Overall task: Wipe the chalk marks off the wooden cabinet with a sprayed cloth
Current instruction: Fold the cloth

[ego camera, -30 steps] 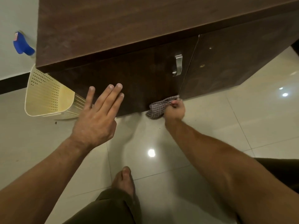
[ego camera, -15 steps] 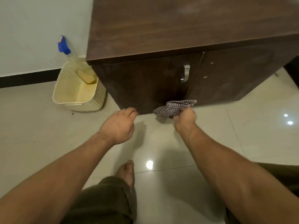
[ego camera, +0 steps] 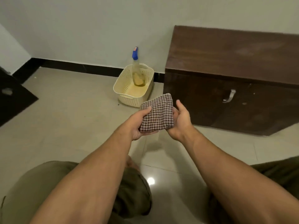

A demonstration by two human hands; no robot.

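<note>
While both hands grip a folded checked cloth [ego camera: 156, 113] in mid-air, the left hand [ego camera: 140, 122] pinches its left edge and the right hand [ego camera: 182, 118] cups its right edge. Held just left of the wooden cabinet [ego camera: 234, 81], the cloth touches neither it nor the floor. Farther left of the cabinet, a spray bottle [ego camera: 136, 70] stands in a cream basket [ego camera: 129, 92].

1. A folded brown-and-white checked cloth [ego camera: 157, 113] is held between the left hand [ego camera: 139, 122] and the right hand [ego camera: 181, 118], above the tiled floor [ego camera: 64, 118].
2. A clear spray bottle with a blue nozzle [ego camera: 136, 70] stands in a cream perforated plastic basket [ego camera: 129, 91], just beside the dark brown wooden cabinet [ego camera: 226, 70].
</note>
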